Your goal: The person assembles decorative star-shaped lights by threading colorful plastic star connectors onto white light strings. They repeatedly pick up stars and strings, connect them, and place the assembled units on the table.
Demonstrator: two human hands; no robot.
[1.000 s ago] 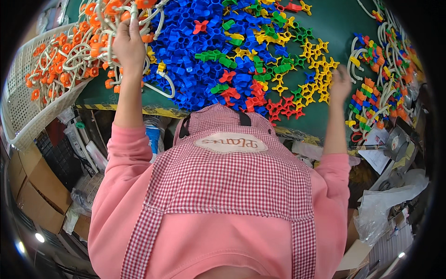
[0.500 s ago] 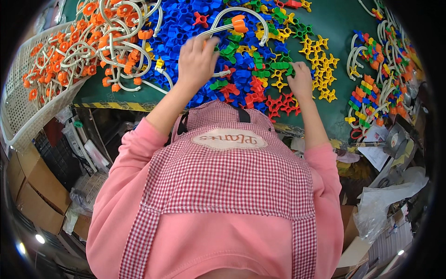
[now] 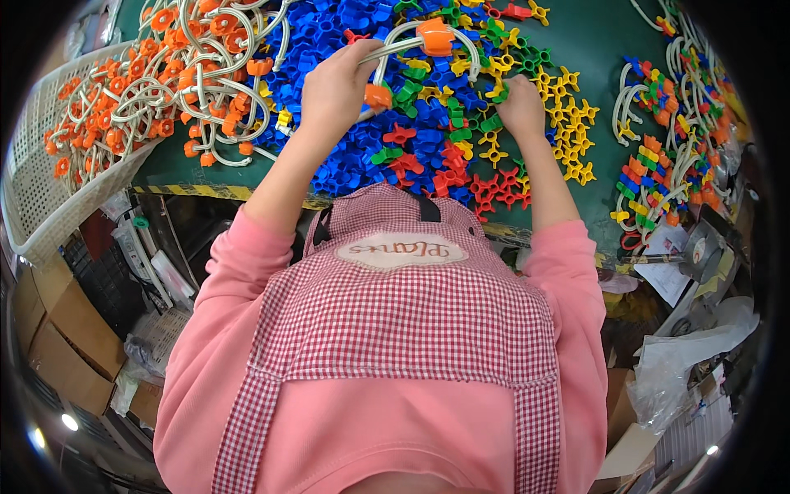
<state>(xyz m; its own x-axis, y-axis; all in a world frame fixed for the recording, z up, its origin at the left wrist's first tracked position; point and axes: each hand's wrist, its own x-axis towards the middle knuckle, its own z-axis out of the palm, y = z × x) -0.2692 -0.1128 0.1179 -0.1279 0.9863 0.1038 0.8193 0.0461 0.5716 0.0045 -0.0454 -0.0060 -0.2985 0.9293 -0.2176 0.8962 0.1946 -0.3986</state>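
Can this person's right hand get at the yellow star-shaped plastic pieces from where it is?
Probably yes: the right hand is right beside the yellow star-shaped plastic pieces, which lie uncovered on the green tabletop. Nothing visible seems to block it.

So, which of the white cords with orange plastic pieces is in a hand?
The white cord with orange plastic pieces arching from the left hand at centre; the other cords lie at picture left and right.
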